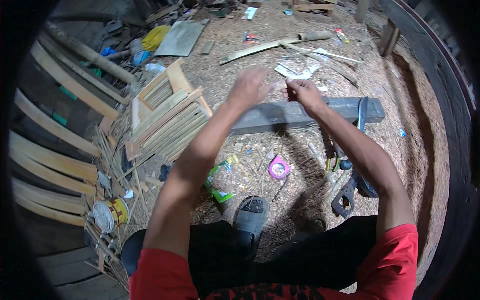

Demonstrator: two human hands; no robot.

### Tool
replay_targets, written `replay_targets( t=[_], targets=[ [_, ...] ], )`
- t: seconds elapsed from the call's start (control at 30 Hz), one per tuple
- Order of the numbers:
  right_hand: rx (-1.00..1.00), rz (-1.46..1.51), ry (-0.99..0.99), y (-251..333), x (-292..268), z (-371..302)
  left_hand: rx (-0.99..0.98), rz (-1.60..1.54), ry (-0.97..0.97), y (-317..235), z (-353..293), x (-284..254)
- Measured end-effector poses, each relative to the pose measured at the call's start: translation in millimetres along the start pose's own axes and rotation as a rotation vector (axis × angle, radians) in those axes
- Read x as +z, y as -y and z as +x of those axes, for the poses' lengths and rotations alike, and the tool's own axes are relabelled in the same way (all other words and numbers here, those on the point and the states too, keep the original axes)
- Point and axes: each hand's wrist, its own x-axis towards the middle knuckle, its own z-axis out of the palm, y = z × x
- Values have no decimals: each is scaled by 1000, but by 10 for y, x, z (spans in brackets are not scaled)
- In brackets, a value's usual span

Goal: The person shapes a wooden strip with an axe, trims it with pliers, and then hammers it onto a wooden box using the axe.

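Both my hands are raised over a dark squared timber lying on the ground. My left hand is smeared by motion, so its fingers cannot be read. Close by, my right hand is closed in a pinch, its fingertips on something small and pale that I cannot make out. White paper or plastic scraps lie just beyond the hands. A long blade rests across the timber's right end. Below the timber, a pink tape measure lies among wood shavings.
A slatted wooden frame stands at left, beside curved pale slats and a yellow-and-red bucket. Near my right forearm lie pliers and a saw's dark handle. Bamboo strips and a flat grey board lie farther off.
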Motion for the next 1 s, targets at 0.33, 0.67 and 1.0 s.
replay_targets(
  t=[0.33,0.67,1.0],
  targets=[
    [-43,25,-198,-103,54,230,-1088,493,169,921,-473,-1309],
    [-105,57,-240,133,198,58,-1170,309,114,982,-584,-1303],
    [-189,206,-370,707,-1,78,-866,124,115,22,176,-736]
  ],
)
